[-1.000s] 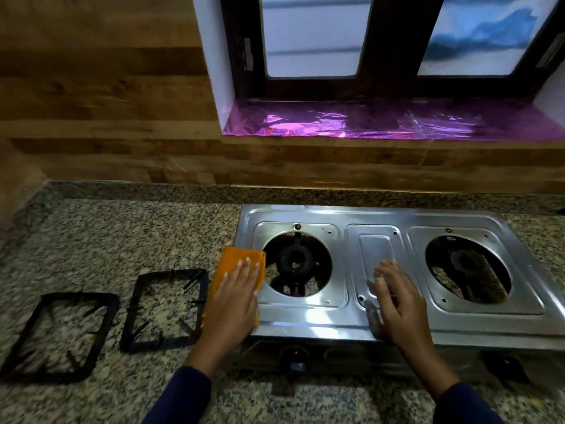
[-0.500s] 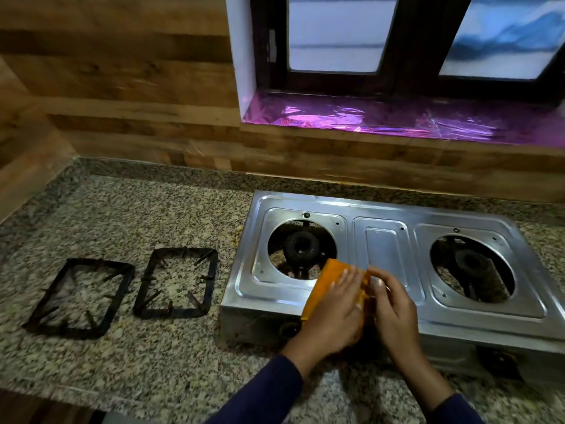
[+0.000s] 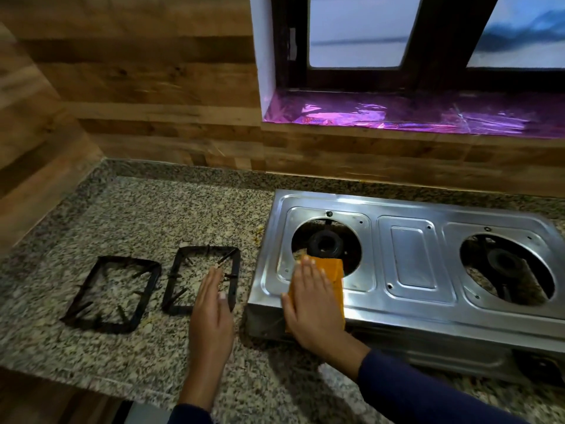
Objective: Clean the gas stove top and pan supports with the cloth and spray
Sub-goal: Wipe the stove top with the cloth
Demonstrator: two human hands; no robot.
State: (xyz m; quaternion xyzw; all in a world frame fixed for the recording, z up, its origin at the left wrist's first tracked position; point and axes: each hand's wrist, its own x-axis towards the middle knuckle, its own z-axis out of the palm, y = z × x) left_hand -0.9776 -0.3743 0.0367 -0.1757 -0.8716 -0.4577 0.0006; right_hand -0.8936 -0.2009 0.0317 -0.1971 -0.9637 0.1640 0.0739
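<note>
The steel two-burner stove top stands on the counter with its pan supports off. My right hand presses flat on a folded orange cloth at the stove's front left, just below the left burner. Two black pan supports lie on the counter to the left of the stove: one further left, one nearer the stove. My left hand is open with straight fingers, at the near right corner of the nearer support. No spray bottle is in view.
The right burner sits bare in its round hole. The granite counter runs left to a wooden wall, and its front edge crosses the lower left. A window sill lined with purple foil lies behind the stove.
The cloth passed from my left hand to my right hand. My left hand moved left off the stove to the nearer pan support. The view shifted left.
</note>
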